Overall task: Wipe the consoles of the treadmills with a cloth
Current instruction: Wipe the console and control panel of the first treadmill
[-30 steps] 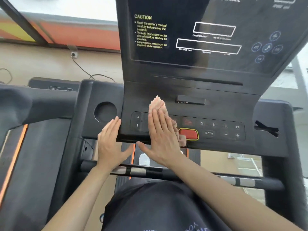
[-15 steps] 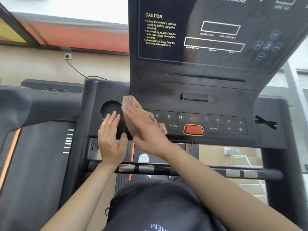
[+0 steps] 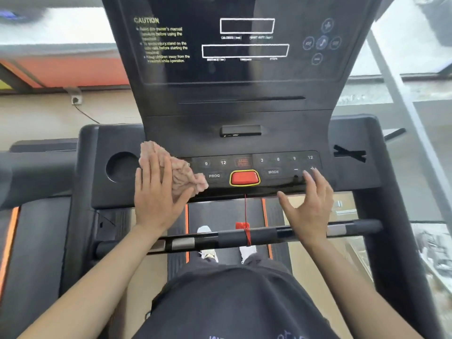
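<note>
1. Nearest the wearer, the handlebar [image 3: 244, 237] runs crosswise below the console, with a red safety clip [image 3: 242, 226] tied to it by a cord that rises toward the red stop button [image 3: 244, 177].
2. The left hand [image 3: 156, 199] lies flat, palm down, at the near-left part of the button strip, its fingers [image 3: 156, 167] straight and close together, pressing the cloth [image 3: 181, 171] onto the console [image 3: 244, 143]; it pins the cloth and does not clench it.
3. The cloth is pink and bunched. Its long axis slants from the far-left, beside the cup holder [image 3: 122, 166], to the near-right, where a loose corner ends just left of the PROG key [image 3: 214, 175].
4. The unwiped run of keys lies to the right of the left fingers, so my judgement is that the coming stroke goes rightward along the strip, and the left hand is the nearer one to the cloth.
5. The right hand [image 3: 309, 209] is well apart from the cloth, fingers spread and slightly curled, empty, fingertips touching the near-right edge of the strip by the plus and minus keys [image 3: 304, 169].
6. The cup holder, a round recess at the console's left edge, appears empty.
7. Farthest, the dark display panel [image 3: 244, 45] stands upright, with no cloth on it.
</note>
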`<control>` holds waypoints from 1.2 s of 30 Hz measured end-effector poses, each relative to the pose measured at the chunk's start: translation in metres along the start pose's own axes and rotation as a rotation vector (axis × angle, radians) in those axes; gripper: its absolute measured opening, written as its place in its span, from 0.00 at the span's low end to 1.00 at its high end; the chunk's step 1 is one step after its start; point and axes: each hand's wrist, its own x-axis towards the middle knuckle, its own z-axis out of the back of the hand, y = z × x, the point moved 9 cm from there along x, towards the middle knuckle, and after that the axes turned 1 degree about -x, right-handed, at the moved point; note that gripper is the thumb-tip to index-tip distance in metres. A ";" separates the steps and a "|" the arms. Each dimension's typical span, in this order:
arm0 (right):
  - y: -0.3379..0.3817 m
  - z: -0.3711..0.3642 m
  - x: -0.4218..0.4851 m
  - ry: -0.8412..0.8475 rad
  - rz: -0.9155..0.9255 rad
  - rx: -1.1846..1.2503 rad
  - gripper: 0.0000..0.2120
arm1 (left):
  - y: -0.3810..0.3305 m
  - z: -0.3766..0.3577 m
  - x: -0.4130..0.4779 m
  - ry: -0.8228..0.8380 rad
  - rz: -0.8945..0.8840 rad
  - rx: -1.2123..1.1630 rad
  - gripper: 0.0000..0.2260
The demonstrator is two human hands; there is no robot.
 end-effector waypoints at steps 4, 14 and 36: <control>-0.045 -0.008 0.014 0.094 -0.107 -0.098 0.49 | -0.035 -0.002 0.006 0.038 -0.004 0.051 0.40; -0.088 0.004 0.027 0.097 0.080 0.100 0.41 | -0.192 -0.022 0.029 0.100 -0.131 -0.045 0.32; -0.130 0.065 -0.035 0.257 -0.072 0.711 0.23 | -0.332 -0.018 -0.053 0.321 -0.121 -0.815 0.13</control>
